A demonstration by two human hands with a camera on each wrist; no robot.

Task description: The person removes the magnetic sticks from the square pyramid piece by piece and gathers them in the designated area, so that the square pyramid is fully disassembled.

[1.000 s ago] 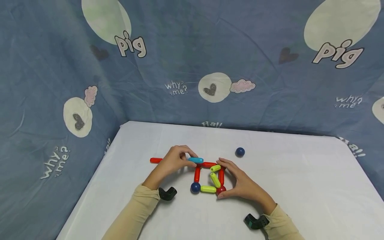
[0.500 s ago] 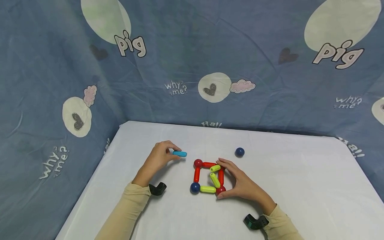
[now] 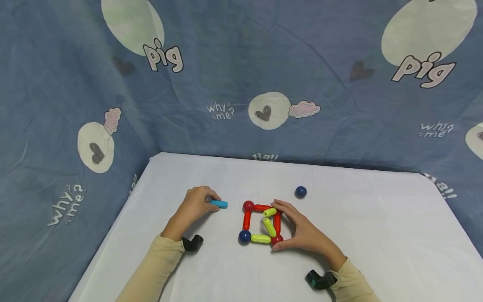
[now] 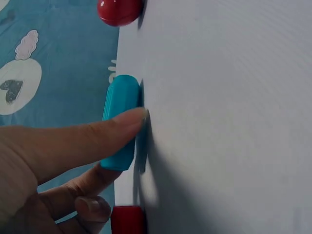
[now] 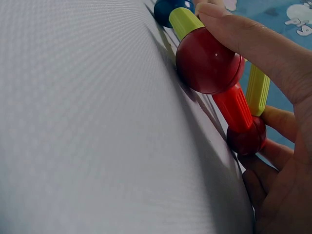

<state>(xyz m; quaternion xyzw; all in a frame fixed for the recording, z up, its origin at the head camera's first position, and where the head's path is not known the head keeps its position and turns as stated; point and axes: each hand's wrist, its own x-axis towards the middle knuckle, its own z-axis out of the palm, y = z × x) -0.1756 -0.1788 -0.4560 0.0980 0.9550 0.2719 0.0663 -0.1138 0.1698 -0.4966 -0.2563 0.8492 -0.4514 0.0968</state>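
Observation:
My left hand (image 3: 196,205) pinches a light-blue magnetic rod (image 3: 220,204) between thumb and fingers, just over the tabletop. In the left wrist view a red rod (image 4: 128,219) lies under the curled fingers. To the right stands a square of magnetic rods and balls: a red ball (image 3: 248,206) at the far left corner, a blue ball (image 3: 244,237) at the near left. Red rods and a yellow-green rod (image 3: 260,239) join the corners; two more yellow-green rods rise from the right side. My right hand (image 3: 303,228) grips that side, thumb on the near red ball (image 5: 207,61), fingers around the far one (image 5: 247,136).
A loose dark-blue ball (image 3: 300,192) lies behind the square, near the right fingers. The white-covered table (image 3: 377,226) ends at a blue printed cloth (image 3: 226,138) at the back and left.
My left hand has drawn away leftward from the square with the light-blue rod, uncovering the far left red ball, then come down a little nearer. The right hand keeps its grip in place.

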